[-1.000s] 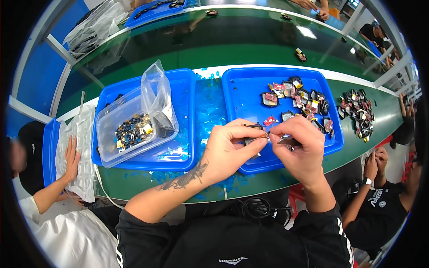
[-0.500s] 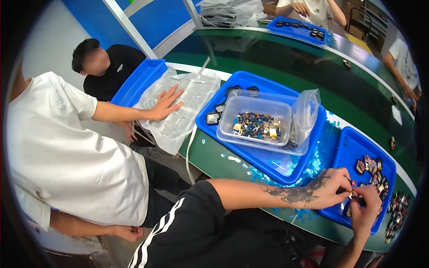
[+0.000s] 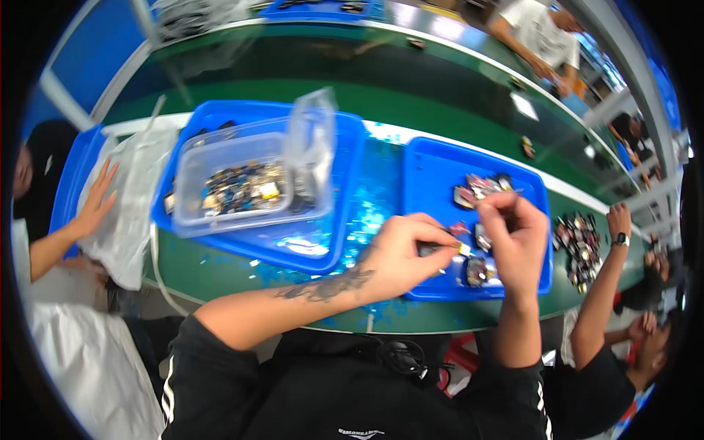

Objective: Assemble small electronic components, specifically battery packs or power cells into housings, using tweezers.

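Small dark part (image 3: 427, 250): held between the thumb and curled fingers of your left hand (image 3: 407, 253), over the near left side of the right blue tray (image 3: 433, 180); details blurred. Your right hand (image 3: 521, 238) is just beside, fingers bent together above the tray's mixed parts (image 3: 477, 271); cannot tell whether they grip anything. Right of the tray, a heap of similar parts (image 3: 578, 249) lies on the green table (image 3: 235, 282). Blue scraps (image 3: 375, 191) lie between both trays. Left blue tray (image 3: 286, 251) carries a clear tub (image 3: 189, 220) containing small pieces (image 3: 238, 189).
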Motion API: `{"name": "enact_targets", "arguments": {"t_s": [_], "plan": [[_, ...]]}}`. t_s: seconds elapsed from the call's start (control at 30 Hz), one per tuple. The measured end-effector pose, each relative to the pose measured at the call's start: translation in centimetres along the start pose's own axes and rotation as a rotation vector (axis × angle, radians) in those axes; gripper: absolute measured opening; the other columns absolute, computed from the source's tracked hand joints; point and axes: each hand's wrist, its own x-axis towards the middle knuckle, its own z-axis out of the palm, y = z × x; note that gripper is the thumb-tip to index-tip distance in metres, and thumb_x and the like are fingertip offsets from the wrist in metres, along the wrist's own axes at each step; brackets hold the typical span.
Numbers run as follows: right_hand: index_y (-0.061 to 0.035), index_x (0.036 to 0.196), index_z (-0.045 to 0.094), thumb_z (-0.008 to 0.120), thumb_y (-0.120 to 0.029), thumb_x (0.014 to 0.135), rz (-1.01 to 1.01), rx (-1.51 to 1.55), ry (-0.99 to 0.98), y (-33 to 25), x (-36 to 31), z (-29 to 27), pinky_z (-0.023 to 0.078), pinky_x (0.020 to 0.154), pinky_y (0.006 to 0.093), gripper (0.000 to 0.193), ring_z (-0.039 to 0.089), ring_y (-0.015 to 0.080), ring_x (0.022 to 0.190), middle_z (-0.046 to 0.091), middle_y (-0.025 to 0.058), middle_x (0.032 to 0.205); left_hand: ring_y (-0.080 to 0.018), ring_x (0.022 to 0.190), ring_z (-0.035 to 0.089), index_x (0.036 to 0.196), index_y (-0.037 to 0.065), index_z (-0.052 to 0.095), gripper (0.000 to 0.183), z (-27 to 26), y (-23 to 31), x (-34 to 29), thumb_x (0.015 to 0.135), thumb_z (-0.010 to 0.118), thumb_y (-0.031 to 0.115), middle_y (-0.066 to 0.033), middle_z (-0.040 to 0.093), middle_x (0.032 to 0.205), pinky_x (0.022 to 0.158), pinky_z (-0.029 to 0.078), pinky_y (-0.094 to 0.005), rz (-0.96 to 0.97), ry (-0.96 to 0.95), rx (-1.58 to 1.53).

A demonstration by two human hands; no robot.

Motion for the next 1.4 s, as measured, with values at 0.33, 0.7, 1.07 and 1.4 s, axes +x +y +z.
{"name": "enact_targets", "arguments": {"t_s": [0.33,0.7,1.07,1.4], "plan": [[0.0026,0.082,0.067,0.070,-0.012,0.073,-0.486,-0.432,-0.653,-9.9,7.8,15.0,0.051,0.067,0.0410,0.017,0.066,0.0352,0.072,0.065,0.0216,0.076,-0.0166,0.073,0.065,0.090,-0.002,0.063,0.023,0.6,0.7,0.4,0.085,0.068,0.020,-0.0096,0.067,0.080,0.065,0.052,-0.0332,-0.073,-0.058,0.183],[-0.0047,0.084,0.072,0.063,-0.017,0.071,-0.357,-0.785,-0.689,-6.3,11.8,15.3,0.055,0.072,0.0469,0.020,0.068,0.0374,0.079,0.069,0.0208,0.081,-0.0130,0.065,0.064,0.098,-0.004,0.067,0.020,1.5,-1.6,1.0,0.086,0.067,0.012,-0.0097,0.067,0.082,0.057,0.053,-0.0258,-0.102,-0.082,-0.186],[-0.0056,0.084,0.072,0.067,-0.013,0.071,-0.623,-0.828,-0.658,-5.0,9.8,19.0,0.056,0.065,0.0402,0.015,0.070,0.0298,0.081,0.070,0.0150,0.094,-0.0172,0.068,0.068,0.086,-0.001,0.067,0.018,1.1,-1.5,0.7,0.084,0.068,0.017,-0.0090,0.069,0.072,0.062,0.052,-0.0323,-0.084,-0.035,0.075],[0.0005,0.094,0.069,0.065,-0.008,0.073,-0.470,-0.751,-0.597,-6.0,7.6,20.4,0.057,0.070,0.0426,0.023,0.069,0.0336,0.088,0.063,0.0188,0.106,-0.0297,0.097,0.064,0.101,0.002,0.065,0.023,-0.8,-0.5,0.1,0.083,0.061,0.016,-0.0178,0.067,0.100,0.086,0.048,-0.0422,-0.228,-0.212,0.481]]}}
